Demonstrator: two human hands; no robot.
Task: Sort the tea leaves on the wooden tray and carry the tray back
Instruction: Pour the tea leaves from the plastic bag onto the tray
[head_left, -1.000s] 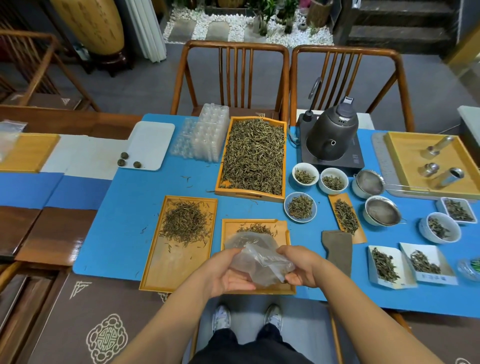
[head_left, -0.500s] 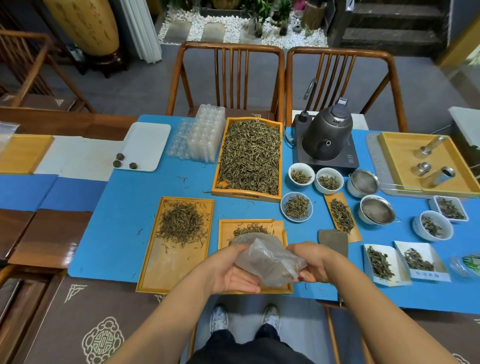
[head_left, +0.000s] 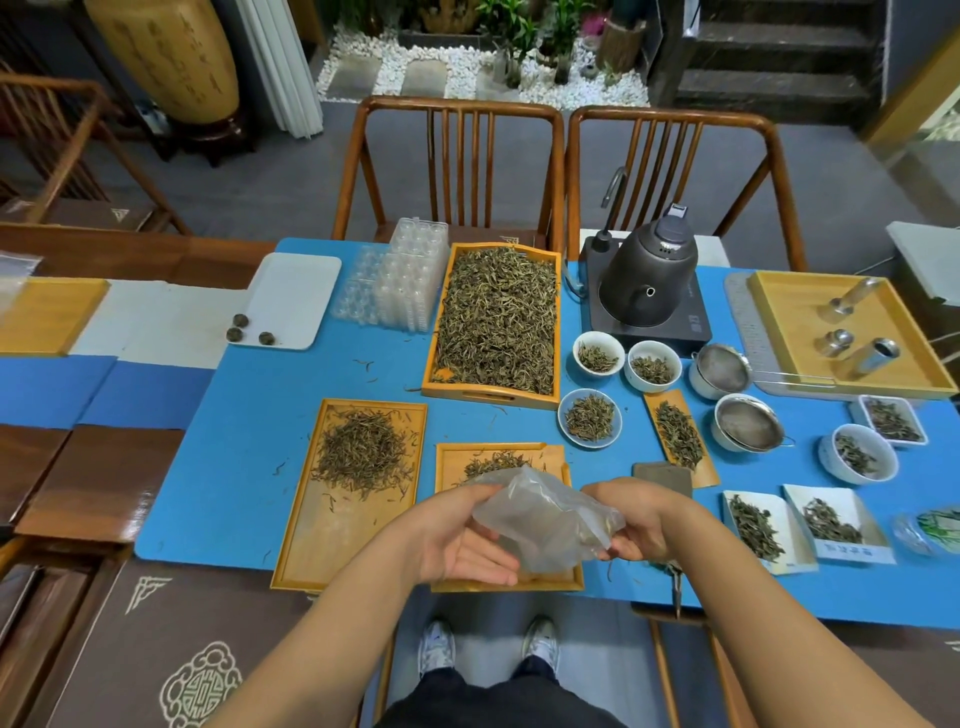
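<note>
Both hands share one clear plastic bag (head_left: 540, 525); left hand (head_left: 457, 545) cupped palm-up under it, fingers curled onto the film; right hand (head_left: 641, 522) pinching the far edge, likely to open or flatten it; bag hangs over the small wooden tray (head_left: 556, 460), so spills would land on wood; small tea pile (head_left: 496, 462) sits just beyond the grip; larger sorted pile on the flat tray (head_left: 358, 519) left of the left grip; deep full tray (head_left: 493, 397) further out on the bench (head_left: 234, 467); sorting looks unfinished.
</note>
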